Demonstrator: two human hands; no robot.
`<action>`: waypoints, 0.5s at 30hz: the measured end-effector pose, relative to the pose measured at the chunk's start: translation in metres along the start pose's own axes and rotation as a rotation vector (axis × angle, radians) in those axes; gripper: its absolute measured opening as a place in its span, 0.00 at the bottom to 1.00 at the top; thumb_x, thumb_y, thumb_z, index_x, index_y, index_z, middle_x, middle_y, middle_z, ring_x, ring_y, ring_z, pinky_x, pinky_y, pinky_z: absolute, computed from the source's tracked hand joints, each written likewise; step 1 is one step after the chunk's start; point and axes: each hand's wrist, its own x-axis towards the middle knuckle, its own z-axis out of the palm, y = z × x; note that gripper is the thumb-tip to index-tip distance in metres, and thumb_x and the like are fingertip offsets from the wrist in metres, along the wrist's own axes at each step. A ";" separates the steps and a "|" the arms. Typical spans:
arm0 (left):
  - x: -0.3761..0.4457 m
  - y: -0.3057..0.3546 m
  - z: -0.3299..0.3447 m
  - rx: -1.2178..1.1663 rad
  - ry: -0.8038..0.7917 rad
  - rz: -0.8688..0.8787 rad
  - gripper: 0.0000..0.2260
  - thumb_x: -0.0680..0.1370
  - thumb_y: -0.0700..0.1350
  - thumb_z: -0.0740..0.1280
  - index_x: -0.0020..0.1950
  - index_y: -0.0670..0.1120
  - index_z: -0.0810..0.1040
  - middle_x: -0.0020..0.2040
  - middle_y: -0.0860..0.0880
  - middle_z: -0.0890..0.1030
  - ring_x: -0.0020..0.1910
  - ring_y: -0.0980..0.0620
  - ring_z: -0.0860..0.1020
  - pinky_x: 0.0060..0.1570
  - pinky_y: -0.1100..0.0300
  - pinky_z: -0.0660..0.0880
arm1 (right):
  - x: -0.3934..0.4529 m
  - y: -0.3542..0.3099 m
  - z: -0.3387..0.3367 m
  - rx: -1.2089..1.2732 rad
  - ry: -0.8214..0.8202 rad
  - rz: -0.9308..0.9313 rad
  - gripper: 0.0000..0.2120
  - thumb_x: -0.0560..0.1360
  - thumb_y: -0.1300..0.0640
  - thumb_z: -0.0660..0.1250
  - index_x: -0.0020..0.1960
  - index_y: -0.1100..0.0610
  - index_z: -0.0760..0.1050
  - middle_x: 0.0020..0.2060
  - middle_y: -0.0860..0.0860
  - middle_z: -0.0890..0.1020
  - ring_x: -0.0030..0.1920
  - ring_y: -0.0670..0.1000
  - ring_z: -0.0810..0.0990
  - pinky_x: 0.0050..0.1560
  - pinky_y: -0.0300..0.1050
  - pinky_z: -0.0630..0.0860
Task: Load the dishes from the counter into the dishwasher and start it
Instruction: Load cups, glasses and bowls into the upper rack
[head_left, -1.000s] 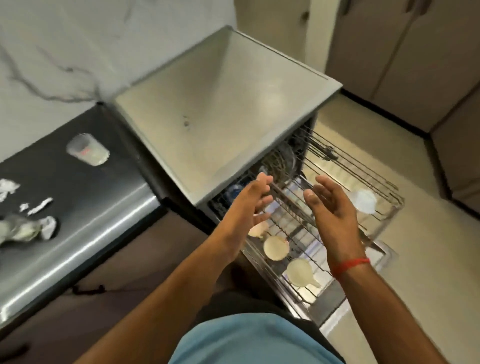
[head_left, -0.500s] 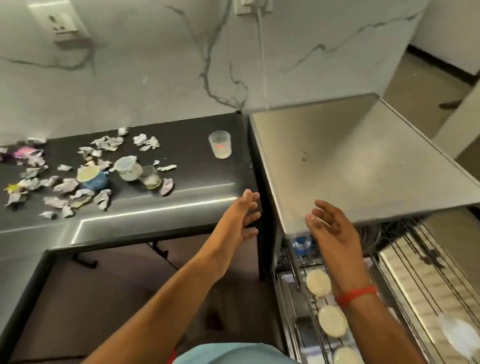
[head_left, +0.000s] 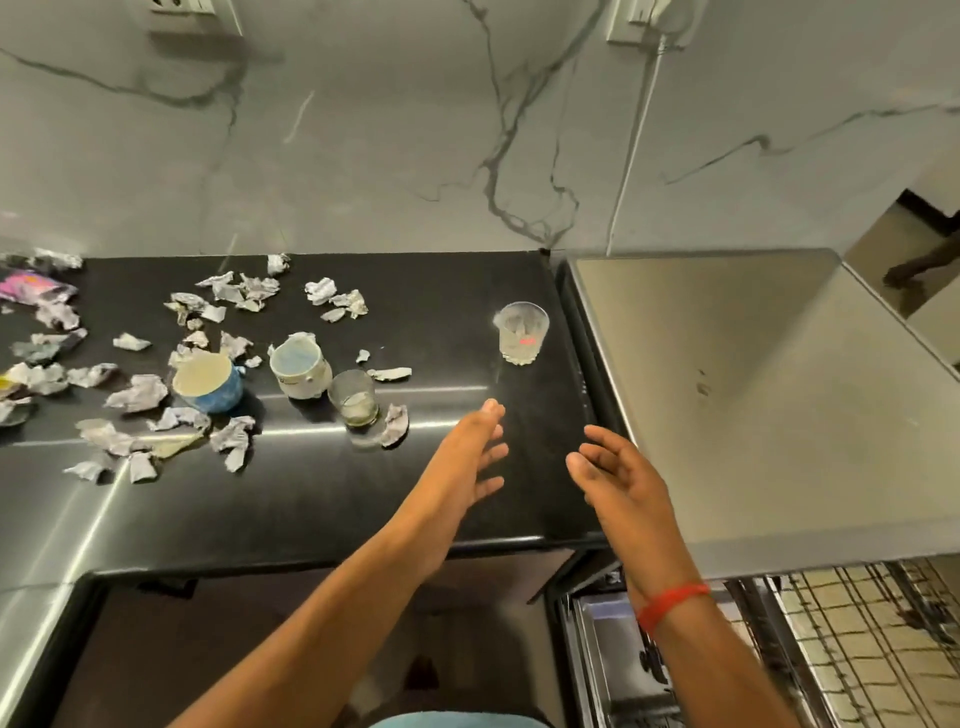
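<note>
Head view: I look down on a black counter (head_left: 291, 499) with the steel dishwasher top (head_left: 753, 395) at its right edge.
Left hand (head_left: 467, 457): released, fingers straight, hovering over the counter's right part and holding nothing.
Right hand (head_left: 623, 483): released, fingers loosely spread, near the counter's right edge, empty; a red thread band (head_left: 670, 605) sits on that wrist.
Nearest dish: a clear cut-glass tumbler (head_left: 523, 332) stands upright close to the counter's right edge, beyond both hands and apart from them.
Other dishes: a blue mug (head_left: 210, 382), a white cup (head_left: 301, 366) and a small clear glass (head_left: 354, 397) stand grouped mid-counter; the glass is just beside the white cup.
Litter: crumpled paper scraps (head_left: 234, 441) lie around those three.
Rack: the pulled-out wire rack (head_left: 857, 649) shows at lower right, below the dishwasher top.
Handling, tumbler: I judge it rigid, light, brittle and likely slick; I would wrap fingers and thumb round its patterned wall at mid-height, not pinch the rim.
Handling, mug: heavier I think; its handle side is hard to see, so I would grip the body.
Risk: knocking glass on the rack wires.
</note>
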 end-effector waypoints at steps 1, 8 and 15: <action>0.005 0.003 -0.005 -0.001 0.003 0.000 0.24 0.81 0.64 0.60 0.73 0.55 0.73 0.69 0.54 0.76 0.66 0.57 0.77 0.64 0.55 0.76 | 0.005 -0.003 0.007 -0.012 -0.012 0.005 0.17 0.77 0.56 0.72 0.64 0.46 0.77 0.59 0.49 0.81 0.57 0.44 0.81 0.60 0.42 0.77; 0.041 0.018 -0.022 -0.016 0.008 -0.015 0.27 0.80 0.67 0.60 0.76 0.56 0.70 0.69 0.56 0.76 0.66 0.59 0.77 0.68 0.52 0.74 | 0.063 -0.012 0.043 -0.072 -0.047 0.046 0.21 0.77 0.54 0.72 0.68 0.45 0.73 0.61 0.49 0.78 0.61 0.45 0.78 0.55 0.37 0.74; 0.061 0.019 -0.022 -0.055 0.100 -0.045 0.37 0.73 0.72 0.65 0.77 0.55 0.69 0.69 0.55 0.76 0.65 0.58 0.77 0.63 0.55 0.76 | 0.151 -0.010 0.062 -0.106 -0.037 0.065 0.39 0.73 0.52 0.77 0.78 0.47 0.61 0.71 0.50 0.70 0.65 0.48 0.72 0.58 0.41 0.70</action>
